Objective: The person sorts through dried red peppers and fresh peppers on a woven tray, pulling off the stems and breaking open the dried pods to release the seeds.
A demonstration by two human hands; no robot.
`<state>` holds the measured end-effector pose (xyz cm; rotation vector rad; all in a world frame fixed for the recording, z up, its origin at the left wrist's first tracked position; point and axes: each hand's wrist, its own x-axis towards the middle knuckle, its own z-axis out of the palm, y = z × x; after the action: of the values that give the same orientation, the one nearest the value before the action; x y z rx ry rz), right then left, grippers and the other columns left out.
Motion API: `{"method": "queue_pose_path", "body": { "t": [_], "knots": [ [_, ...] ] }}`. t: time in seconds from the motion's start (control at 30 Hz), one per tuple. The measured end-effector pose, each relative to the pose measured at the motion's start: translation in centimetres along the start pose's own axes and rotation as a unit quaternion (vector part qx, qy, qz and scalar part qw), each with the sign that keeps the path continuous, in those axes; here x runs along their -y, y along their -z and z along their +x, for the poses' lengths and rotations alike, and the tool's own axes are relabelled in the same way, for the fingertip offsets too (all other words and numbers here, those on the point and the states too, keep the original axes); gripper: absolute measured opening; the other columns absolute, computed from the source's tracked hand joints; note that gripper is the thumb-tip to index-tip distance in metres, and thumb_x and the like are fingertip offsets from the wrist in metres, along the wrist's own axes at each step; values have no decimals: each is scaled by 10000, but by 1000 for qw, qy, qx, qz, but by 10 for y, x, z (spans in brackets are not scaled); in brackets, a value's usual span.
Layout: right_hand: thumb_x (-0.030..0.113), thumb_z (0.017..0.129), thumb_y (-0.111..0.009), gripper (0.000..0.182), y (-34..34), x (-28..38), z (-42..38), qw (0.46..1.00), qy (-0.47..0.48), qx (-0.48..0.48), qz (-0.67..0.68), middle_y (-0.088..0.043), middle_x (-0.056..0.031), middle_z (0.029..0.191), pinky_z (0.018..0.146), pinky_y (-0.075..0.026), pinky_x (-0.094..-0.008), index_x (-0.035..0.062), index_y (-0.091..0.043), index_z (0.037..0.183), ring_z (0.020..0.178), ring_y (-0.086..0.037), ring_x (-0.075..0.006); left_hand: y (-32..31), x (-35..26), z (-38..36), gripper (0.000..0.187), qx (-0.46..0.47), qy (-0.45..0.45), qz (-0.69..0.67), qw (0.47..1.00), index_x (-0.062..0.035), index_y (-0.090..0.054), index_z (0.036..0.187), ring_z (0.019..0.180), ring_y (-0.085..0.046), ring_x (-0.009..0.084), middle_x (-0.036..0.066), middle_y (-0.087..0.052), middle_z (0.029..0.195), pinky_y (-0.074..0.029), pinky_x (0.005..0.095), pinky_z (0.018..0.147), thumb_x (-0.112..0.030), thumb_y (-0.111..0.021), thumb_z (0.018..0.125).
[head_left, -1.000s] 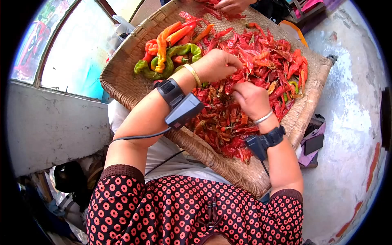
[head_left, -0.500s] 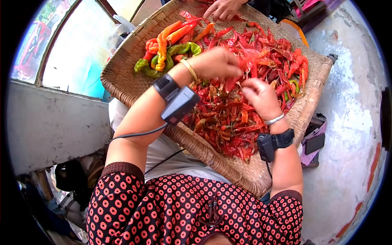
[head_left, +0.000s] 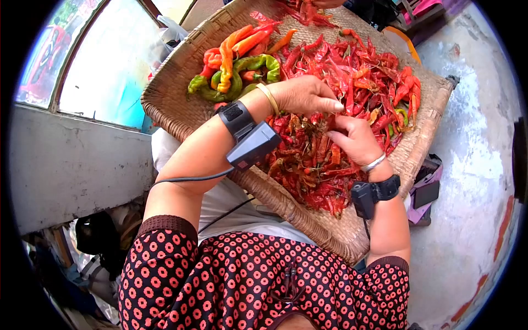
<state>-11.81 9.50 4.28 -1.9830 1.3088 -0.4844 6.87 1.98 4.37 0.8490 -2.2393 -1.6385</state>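
Red dried chili peppers (head_left: 313, 165) lie heaped in a woven basket tray (head_left: 176, 118) in front of me. My left hand (head_left: 308, 94) is over the middle of the heap, its fingers bent and closed, the tips partly hidden by the thumb. My right hand (head_left: 357, 140) is just below and to the right, thumb and finger pinched at a dried chili among the others. The two hands' fingertips are close together. Left of the heap lie larger fresh peppers, a green pepper (head_left: 236, 82) and an orange pepper (head_left: 226, 58) among them.
Another person's hand (head_left: 328, 3) shows at the tray's far edge, above some red chilies. A window (head_left: 104, 66) is at left, a pale wall (head_left: 467, 137) at right. Dark devices with cables are strapped to both my wrists.
My left hand has moved slightly right and down, and is no longer blurred. My right hand stays nearly in place, fingers closer together. The other person's hand has drawn back towards the top edge.
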Motion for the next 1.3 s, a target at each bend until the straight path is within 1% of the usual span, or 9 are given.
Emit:
{"method": "queue_pose_path", "body": {
  "t": [0.13, 0.3, 0.43, 0.5, 0.6, 0.63, 0.77, 1.03, 1.3],
  "knots": [
    [137, 771, -617, 174, 0, -18, -1, 985, -68, 31, 154, -496, -3, 608, 550, -396, -252, -23, -567, 726, 602, -437, -59, -8, 2, -1, 355, 36, -72, -53, 995, -22, -617, 980, 648, -538, 71, 2, -603, 751, -459, 234, 606, -336, -608, 815],
    [150, 777, -614, 168, 0, -12, 0, 976, -97, 55, 185, -542, -19, 635, 580, -418, -254, -14, -590, 801, 610, -497, -84, 3, -7, -7, 169, 0, -28, 90, 996, -45, -638, 897, 697, -544, 58, -5, -622, 765, -459, 222, 644, -121, -667, 749],
    [151, 805, -585, 185, -8, -16, 0, 987, -59, -59, 134, -602, -21, 755, 575, -455, -238, 5, -605, 916, 634, -553, -95, 30, -1, -3, 214, -324, -75, -79, 940, -20, -605, 967, 742, -561, 80, 0, -622, 820, -468, 220, 654, -150, -631, 798],
    [189, 759, -613, 178, -23, -9, 4, 980, 108, -155, -66, -605, -100, 769, 649, -482, -316, 28, -612, 835, 705, -597, -240, 49, 36, 14, 307, -524, -137, 115, 833, -15, -583, 1017, 761, -588, 131, 46, -632, 842, -477, 252, 669, -206, -647, 785],
    [153, 713, -595, 216, -47, 17, 8, 939, 260, -125, -187, -560, -62, 850, 681, -471, -318, 81, -580, 916, 786, -545, -229, 45, 21, 3, 397, -503, -86, 310, 802, -19, -563, 1066, 786, -602, 167, 106, -632, 857, -480, 278, 683, -254, -663, 762],
    [148, 708, -584, 247, -55, 24, 9, 929, 284, -120, -207, -555, -53, 896, 693, -467, -309, 88, -570, 948, 822, -533, -219, 43, 21, 4, 344, -461, -57, 261, 846, -31, -615, 966, 812, -605, 294, 181, -615, 886, -479, 354, 735, -280, -651, 732],
    [125, 714, -554, 302, -83, 23, 14, 920, 296, -109, -235, -533, -45, 945, 708, -456, -319, 91, -537, 1014, 858, -518, -209, 23, 22, 5, 192, -333, -54, 208, 918, -43, -647, 892, 663, -610, 152, 101, -643, 749, -485, 274, 635, -195, -631, 776],
    [146, 753, -480, 282, -88, 13, 17, 907, 243, -31, -341, -485, -60, 860, 640, -424, -364, 158, -517, 1032, 791, -520, -235, 8, 20, 5, 217, -206, -52, 236, 948, -72, -661, 873, 705, -616, 274, 136, -634, 758, -491, 335, 664, -224, -608, 728],
    [133, 731, -494, 193, -92, 11, 19, 898, 274, -118, -323, -512, -71, 867, 616, -453, -364, 128, -523, 922, 765, -529, -240, 9, 23, 5, 204, -201, -46, 247, 947, -45, -639, 892, 703, -619, 244, 134, -633, 775, -483, 318, 651, -193, -604, 757]
  ]
}}
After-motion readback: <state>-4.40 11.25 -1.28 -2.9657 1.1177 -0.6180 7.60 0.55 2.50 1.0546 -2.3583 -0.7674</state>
